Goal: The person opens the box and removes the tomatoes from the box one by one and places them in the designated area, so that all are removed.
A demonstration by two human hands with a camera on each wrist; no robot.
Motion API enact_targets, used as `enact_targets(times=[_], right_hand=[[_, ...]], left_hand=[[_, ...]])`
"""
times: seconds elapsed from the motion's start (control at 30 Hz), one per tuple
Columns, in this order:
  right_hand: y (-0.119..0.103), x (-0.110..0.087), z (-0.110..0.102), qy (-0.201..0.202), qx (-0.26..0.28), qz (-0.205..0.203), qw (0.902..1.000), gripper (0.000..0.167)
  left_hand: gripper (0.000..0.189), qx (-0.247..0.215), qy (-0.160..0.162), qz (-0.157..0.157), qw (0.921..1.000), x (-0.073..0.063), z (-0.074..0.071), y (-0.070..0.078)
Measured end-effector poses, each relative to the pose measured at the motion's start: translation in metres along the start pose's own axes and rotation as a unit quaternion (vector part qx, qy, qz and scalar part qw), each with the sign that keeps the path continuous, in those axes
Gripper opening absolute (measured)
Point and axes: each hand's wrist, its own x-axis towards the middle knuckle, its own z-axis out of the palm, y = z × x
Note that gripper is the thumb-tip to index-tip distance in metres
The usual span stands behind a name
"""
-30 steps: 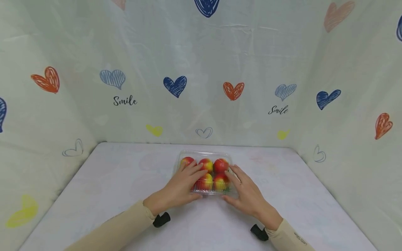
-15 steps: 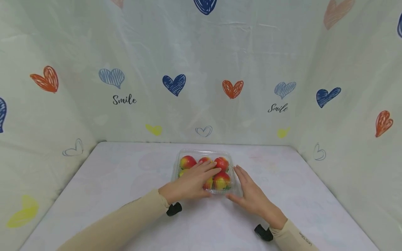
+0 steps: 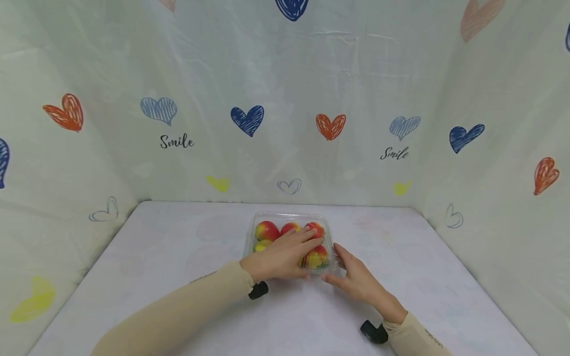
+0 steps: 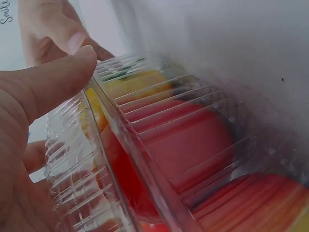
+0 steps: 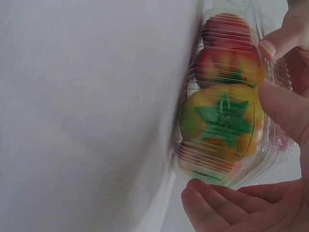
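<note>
A clear plastic clamshell box (image 3: 289,216) holds several round red-and-yellow fruits (image 3: 267,231). It lies closed on the table, right way up. My left hand (image 3: 282,254) reaches across the lid with nearly straight fingers, covering some fruits; in the left wrist view its thumb (image 4: 63,82) lies at the rim. At the box's right side my right hand (image 3: 362,284) stands with extended fingers and its thumb near the front corner. A green star-shaped top shows on one fruit (image 5: 222,121) in the right wrist view, where the right thumb (image 5: 282,108) meets the rim.
The white-covered table (image 3: 200,232) stretches around the box. Pale curtains (image 3: 285,74) printed with hearts and "Smile" stand behind and at both sides. Each wrist carries a small black device (image 3: 374,332).
My left hand has slid rightward over the lid, uncovering the fruits at the left. My right hand has shifted slightly right and lower, off the lid's edge to the box's side. The box stays in place.
</note>
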Motion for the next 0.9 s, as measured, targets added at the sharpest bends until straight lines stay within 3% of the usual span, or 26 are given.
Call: enact_targets(times=[0.3, 0.9], right_hand=[[0.003, 0.004, -0.001, -0.007, 0.047, 0.034, 0.9983, 0.086], [0.011, 0.006, -0.004, -0.025, 0.103, 0.016, 0.9943, 0.078]], left_hand=[[0.079, 0.01, -0.01, -0.006, 0.9999, 0.008, -0.001, 0.001], [0.084, 0.009, -0.053, -0.04, 0.9977, 0.028, 0.002, 0.006]])
